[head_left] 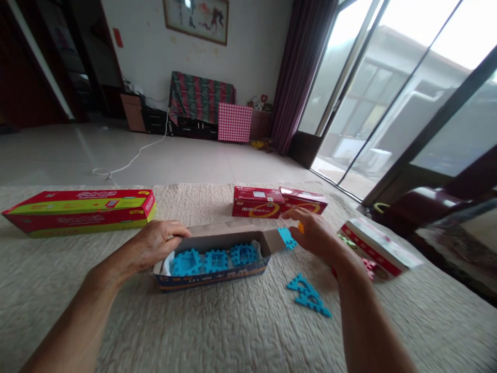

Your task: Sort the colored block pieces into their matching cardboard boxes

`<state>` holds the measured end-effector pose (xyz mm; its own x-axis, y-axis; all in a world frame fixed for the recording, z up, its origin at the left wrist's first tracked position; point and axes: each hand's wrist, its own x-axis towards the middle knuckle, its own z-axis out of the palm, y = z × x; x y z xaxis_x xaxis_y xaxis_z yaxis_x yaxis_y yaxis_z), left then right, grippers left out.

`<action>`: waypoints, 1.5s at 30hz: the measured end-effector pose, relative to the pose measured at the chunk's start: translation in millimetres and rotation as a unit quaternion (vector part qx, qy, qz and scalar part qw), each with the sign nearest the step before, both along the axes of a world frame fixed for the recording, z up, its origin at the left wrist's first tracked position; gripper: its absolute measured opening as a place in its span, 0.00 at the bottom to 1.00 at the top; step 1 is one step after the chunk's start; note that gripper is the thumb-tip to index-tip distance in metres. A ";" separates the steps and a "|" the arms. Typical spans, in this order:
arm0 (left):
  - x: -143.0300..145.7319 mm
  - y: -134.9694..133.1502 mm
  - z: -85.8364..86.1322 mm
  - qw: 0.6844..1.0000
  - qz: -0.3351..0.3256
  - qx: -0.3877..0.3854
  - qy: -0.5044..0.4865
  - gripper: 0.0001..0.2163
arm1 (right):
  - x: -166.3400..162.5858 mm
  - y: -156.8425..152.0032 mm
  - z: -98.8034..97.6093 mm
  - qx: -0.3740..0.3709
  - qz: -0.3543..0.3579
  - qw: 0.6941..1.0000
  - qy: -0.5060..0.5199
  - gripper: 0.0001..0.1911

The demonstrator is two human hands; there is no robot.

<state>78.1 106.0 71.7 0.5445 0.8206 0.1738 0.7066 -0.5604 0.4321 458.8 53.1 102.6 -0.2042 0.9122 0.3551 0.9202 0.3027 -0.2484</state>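
My left hand (165,241) is closed on the left end of an open, long dark-blue cardboard box (212,282). Inside the box, several light-blue plastic interlocking pieces (216,260) with notched edges lie in a row on white lining. To the right of the box, my right hand (312,233) is slightly blurred, its fingers and thumb apart. Just below its fingertips is a light-blue piece (287,238); whether they touch is unclear. A bit of an orange piece (301,227) shows between thumb and fingers. Nearer to me lie blue triangular pieces (308,296) on the quilted cover.
A long red and yellow-green box (81,212) lies at the left. Two red boxes (258,202) stand behind the blue box. At the right, a white and red box (382,248) is tilted beside green pieces (347,240) and pink pieces (369,267).
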 end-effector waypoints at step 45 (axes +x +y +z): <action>-9.2 -2.8 5.6 0.996 0.000 -0.066 -0.062 0.15 | -112.7 -19.6 3.0 -0.048 0.166 0.983 0.059 0.24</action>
